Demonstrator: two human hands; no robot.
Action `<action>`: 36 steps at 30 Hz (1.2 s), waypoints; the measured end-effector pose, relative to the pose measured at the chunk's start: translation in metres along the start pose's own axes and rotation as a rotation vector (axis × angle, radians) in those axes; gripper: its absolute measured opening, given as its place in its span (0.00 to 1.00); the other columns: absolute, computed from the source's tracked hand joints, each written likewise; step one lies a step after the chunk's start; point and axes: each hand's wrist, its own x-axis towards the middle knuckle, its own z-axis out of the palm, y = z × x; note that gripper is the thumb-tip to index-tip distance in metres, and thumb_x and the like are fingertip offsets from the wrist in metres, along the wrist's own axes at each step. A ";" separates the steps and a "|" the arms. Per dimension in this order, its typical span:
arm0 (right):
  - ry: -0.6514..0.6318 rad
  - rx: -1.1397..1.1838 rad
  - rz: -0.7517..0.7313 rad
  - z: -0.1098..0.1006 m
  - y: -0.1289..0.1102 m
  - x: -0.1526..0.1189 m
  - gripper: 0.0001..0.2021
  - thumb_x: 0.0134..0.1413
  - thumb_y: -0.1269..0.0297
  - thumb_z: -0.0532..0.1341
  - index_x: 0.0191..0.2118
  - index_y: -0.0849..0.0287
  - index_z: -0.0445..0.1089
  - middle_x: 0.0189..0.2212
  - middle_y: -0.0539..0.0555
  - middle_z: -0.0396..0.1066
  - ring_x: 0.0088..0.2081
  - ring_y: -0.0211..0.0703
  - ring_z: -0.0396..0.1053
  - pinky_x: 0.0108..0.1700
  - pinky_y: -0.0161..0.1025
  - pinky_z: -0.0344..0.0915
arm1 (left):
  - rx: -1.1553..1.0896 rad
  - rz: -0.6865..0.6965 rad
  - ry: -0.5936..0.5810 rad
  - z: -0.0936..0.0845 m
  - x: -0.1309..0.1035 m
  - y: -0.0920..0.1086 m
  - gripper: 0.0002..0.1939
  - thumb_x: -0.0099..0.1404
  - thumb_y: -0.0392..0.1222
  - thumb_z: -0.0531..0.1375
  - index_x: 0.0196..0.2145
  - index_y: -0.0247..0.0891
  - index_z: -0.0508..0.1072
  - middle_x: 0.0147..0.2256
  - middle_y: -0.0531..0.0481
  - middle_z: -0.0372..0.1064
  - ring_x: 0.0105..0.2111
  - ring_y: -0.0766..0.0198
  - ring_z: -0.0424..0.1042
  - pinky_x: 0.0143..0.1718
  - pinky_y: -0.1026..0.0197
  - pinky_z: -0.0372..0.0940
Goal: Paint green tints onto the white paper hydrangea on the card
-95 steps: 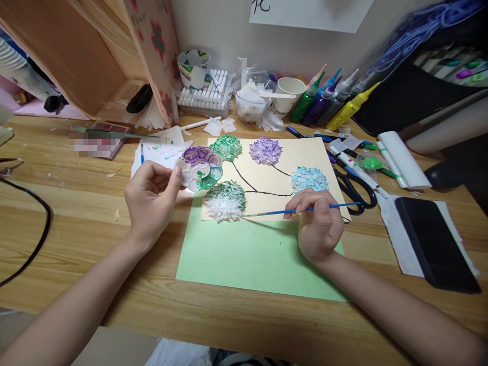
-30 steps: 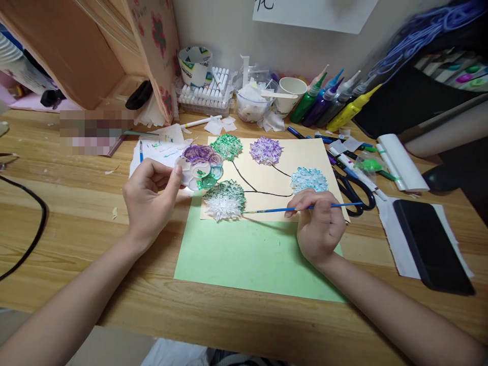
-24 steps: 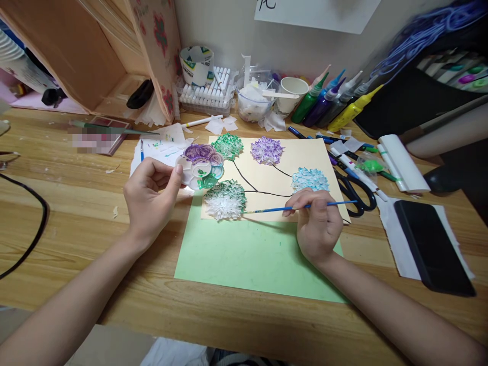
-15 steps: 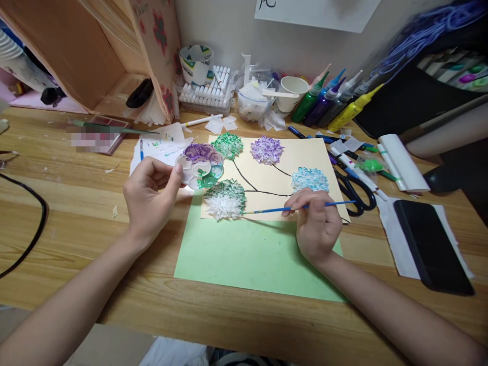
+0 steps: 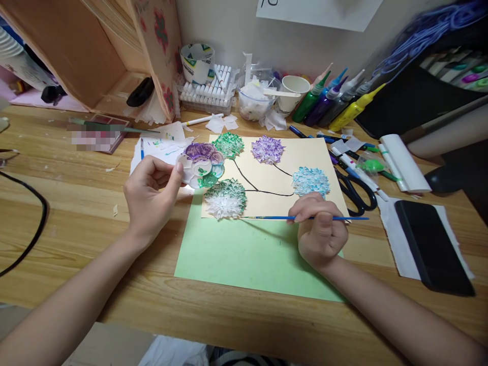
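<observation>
My left hand (image 5: 154, 195) pinches the edge of a flower-shaped paint palette (image 5: 201, 165) smeared with purple, green and teal. Between the fingers of my right hand (image 5: 320, 229) lies a thin blue paintbrush (image 5: 272, 217), held nearly level, its tip at the lower right edge of a half-white, half-green ruffled paper flower (image 5: 225, 199). That flower is on a cream sheet (image 5: 274, 178) with black stem lines. The same sheet bears a green flower (image 5: 227, 146), a purple flower (image 5: 268, 150) and a light blue flower (image 5: 310, 181), the last just above my right hand.
Light green paper (image 5: 244, 249) lies under the cream sheet. Black scissors (image 5: 360, 193), a phone (image 5: 434, 246) and scattered markers lie to the right. Along the wall stand paint bottles (image 5: 316, 104), a paper cup (image 5: 293, 94) and a marker box (image 5: 208, 96). A second brush (image 5: 142, 148) rests at left.
My right hand has shifted slightly down and right, bringing the brush lower and more level. The left hand and palette hold nearly the same place.
</observation>
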 end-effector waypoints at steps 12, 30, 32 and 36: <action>0.027 -0.020 -0.024 0.000 0.001 -0.001 0.16 0.65 0.61 0.50 0.26 0.55 0.65 0.16 0.48 0.63 0.20 0.40 0.62 0.29 0.43 0.57 | -0.047 0.015 -0.017 -0.001 0.000 0.000 0.09 0.59 0.36 0.64 0.25 0.39 0.66 0.23 0.55 0.68 0.23 0.68 0.72 0.25 0.64 0.69; -0.051 -0.050 -0.004 -0.002 0.003 -0.001 0.16 0.65 0.64 0.48 0.27 0.56 0.66 0.19 0.49 0.65 0.24 0.40 0.64 0.32 0.42 0.59 | 0.027 0.003 0.039 0.002 0.001 0.002 0.09 0.57 0.36 0.65 0.24 0.38 0.67 0.22 0.55 0.67 0.23 0.69 0.72 0.26 0.66 0.68; -0.076 -0.051 0.012 -0.002 0.002 -0.001 0.16 0.65 0.64 0.48 0.27 0.56 0.66 0.20 0.49 0.66 0.25 0.40 0.64 0.32 0.42 0.59 | 0.032 0.005 0.043 0.002 0.001 0.002 0.09 0.56 0.35 0.65 0.24 0.38 0.67 0.22 0.55 0.67 0.23 0.69 0.71 0.25 0.67 0.67; -0.051 -0.039 -0.006 -0.002 0.002 0.000 0.16 0.65 0.64 0.48 0.28 0.56 0.66 0.20 0.49 0.66 0.25 0.39 0.64 0.32 0.42 0.59 | 0.033 -0.004 0.038 0.002 0.001 0.004 0.09 0.57 0.35 0.65 0.24 0.38 0.67 0.23 0.54 0.68 0.24 0.68 0.72 0.26 0.66 0.68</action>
